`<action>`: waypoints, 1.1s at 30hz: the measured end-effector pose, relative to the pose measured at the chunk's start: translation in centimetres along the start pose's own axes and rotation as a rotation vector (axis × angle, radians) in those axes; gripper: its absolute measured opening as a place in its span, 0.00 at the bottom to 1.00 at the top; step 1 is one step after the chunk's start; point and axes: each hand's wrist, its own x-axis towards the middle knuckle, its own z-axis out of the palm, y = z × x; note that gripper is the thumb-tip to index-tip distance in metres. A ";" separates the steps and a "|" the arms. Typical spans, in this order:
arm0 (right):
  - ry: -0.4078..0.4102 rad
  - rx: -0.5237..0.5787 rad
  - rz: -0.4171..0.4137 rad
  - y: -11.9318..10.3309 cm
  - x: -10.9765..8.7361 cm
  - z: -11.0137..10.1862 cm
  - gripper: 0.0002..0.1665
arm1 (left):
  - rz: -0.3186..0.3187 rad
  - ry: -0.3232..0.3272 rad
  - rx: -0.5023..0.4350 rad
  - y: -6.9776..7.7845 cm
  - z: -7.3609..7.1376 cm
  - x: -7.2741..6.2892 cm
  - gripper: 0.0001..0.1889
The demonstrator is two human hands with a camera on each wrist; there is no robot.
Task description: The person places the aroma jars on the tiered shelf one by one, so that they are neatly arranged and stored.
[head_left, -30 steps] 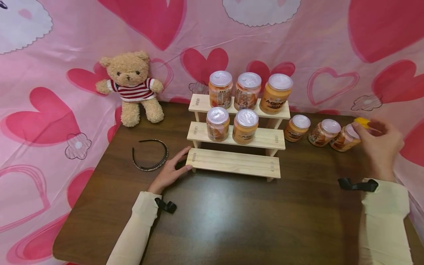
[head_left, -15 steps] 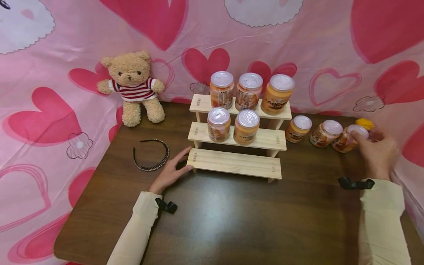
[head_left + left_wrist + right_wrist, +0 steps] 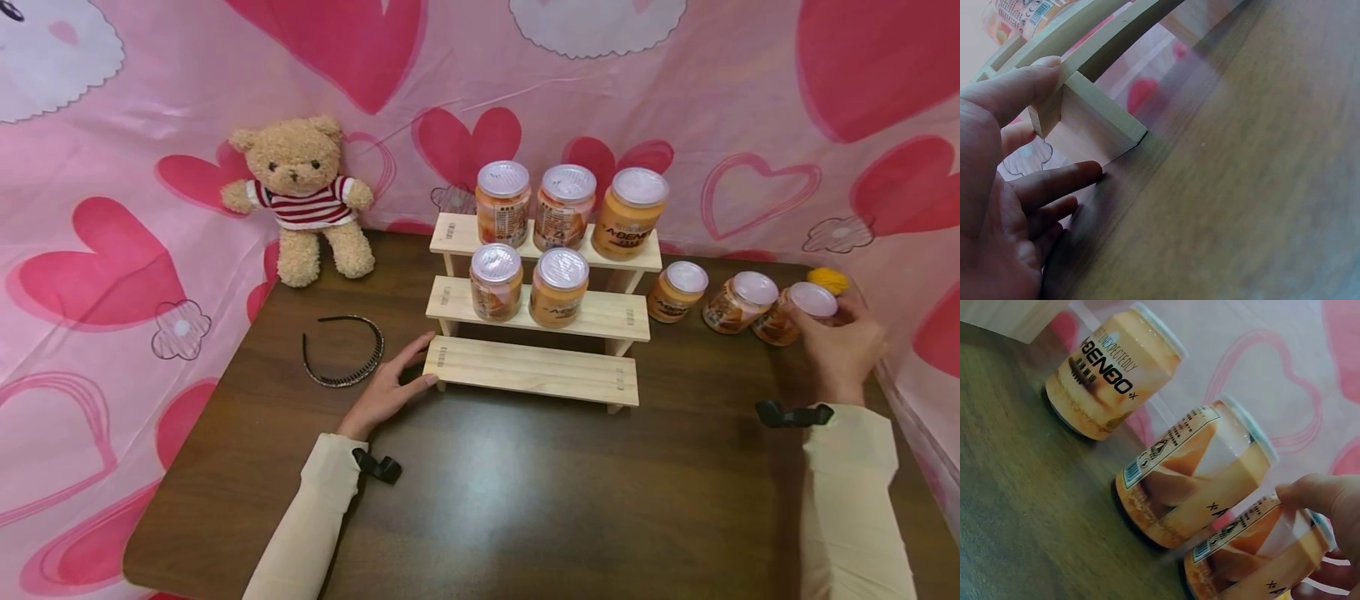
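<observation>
One jar [image 3: 1255, 555], rightmost, gripped in right hand [image 3: 846, 342]

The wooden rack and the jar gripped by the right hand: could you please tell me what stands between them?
A first jar beside the wooden rack, then a second jar next to the gripped jar; the head view shows both.

- I have open table [image 3: 480, 500] from 4 to 7 o'clock of the wooden stand [image 3: 532, 367]; a low approach fits there.
- Room on the lowest tier [image 3: 483, 360] and the middle tier's 3 o'clock end [image 3: 617, 313].
- At 3 o'clock the near jar [image 3: 675, 296], middle jar [image 3: 731, 310] and outer jar [image 3: 1250, 553] leave me only narrow gaps.
- Pink cloth [image 3: 750, 125] bars 12 o'clock.
- My left hand [image 3: 384, 392] blocks 8 o'clock, touching the stand.
</observation>
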 end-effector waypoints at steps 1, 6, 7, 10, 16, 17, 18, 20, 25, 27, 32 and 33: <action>0.009 0.004 0.008 0.0 0.0 0.1 0.26 | 0.003 0.001 0.004 0.0 0.0 0.0 0.36; 0.057 0.012 0.004 0.3 0.0 0.7 0.28 | 0.017 0.001 0.003 -0.1 0.0 0.0 0.36; 0.066 0.016 0.000 0.4 0.1 0.9 0.27 | 0.018 0.000 0.002 -0.1 0.0 0.0 0.36; 0.092 0.027 -0.013 0.6 0.1 1.2 0.25 | 0.017 -0.001 0.002 0.0 0.0 0.0 0.36; 0.121 0.066 -0.030 0.8 0.1 1.7 0.30 | 0.004 -0.003 0.004 -0.2 0.1 0.1 0.36; 0.122 0.068 -0.032 0.8 0.1 1.7 0.32 | -0.001 -0.005 0.002 -0.2 0.2 0.1 0.36; 0.123 0.070 -0.030 0.8 0.1 1.8 0.33 | -0.006 -0.007 0.002 -0.3 0.2 0.2 0.36; 0.128 0.074 -0.026 0.9 0.2 1.8 0.34 | -0.013 -0.009 0.004 -0.4 0.2 0.2 0.36; 0.134 0.125 -0.004 1.0 0.3 2.0 0.34 | -0.010 -0.007 -0.009 -0.3 0.1 0.2 0.37; 0.136 0.142 0.015 1.0 0.3 2.0 0.35 | -0.006 -0.006 -0.013 -0.2 0.0 0.1 0.37; 0.151 0.173 0.049 0.9 0.2 2.0 0.36 | 0.012 -0.006 -0.013 -0.2 0.0 0.1 0.36; 0.153 0.184 0.054 0.8 0.2 1.9 0.35 | 0.014 -0.005 -0.014 -0.2 0.0 0.0 0.36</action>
